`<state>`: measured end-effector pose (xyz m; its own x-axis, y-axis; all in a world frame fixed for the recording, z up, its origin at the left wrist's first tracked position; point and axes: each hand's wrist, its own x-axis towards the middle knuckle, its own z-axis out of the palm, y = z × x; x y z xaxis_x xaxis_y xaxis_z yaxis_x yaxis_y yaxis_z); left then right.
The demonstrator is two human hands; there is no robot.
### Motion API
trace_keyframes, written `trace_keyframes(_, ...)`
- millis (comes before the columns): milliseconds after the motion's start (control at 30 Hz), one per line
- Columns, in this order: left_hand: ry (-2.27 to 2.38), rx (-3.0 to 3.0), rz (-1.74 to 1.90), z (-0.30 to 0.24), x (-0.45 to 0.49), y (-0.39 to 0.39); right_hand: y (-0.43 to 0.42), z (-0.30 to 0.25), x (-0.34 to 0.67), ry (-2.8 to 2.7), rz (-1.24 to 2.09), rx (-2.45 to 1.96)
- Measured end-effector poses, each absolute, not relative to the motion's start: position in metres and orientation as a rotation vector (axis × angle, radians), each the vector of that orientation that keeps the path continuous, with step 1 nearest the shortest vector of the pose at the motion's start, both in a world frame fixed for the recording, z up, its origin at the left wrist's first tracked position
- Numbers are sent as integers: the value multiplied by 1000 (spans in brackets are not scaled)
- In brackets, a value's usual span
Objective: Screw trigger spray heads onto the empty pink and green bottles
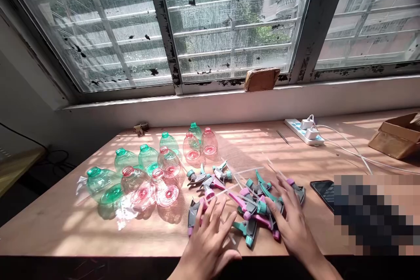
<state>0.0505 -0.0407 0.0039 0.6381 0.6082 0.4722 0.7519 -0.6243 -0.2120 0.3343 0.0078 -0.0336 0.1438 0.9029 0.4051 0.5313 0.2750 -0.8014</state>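
On the wooden table, a loose pile of trigger spray heads [241, 199] in pink, teal and grey lies between my two hands, their thin clear dip tubes sticking out. My left hand [208, 236] rests over the pile's near left side, fingers spread and nothing gripped in them. At the right side, my right hand [293, 221] touches the sprayers with its fingers apart. Parts of the heads under both hands are hidden. To the left stand several clear bottles without tops, some green [101, 181] and some pink [166, 190].
A white power strip [303, 132] with plugs and cables sits at the back right, near a cardboard box [397, 135]. A dark phone [323, 190] lies right of my right hand, beside a blurred-out patch. Crumpled clear plastic [126, 212] lies among the bottles.
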Motion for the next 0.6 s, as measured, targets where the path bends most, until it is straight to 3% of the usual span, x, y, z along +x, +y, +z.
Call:
trace_keyframes(367, -1474, -2723, -426, 7, 94, 6, -1, -27, 328, -1979, 502, -1407)
trace_keyframes(600, -1535, -2714, -480, 9, 93, 4, 16, -39, 331, -1777, 335, -1468)
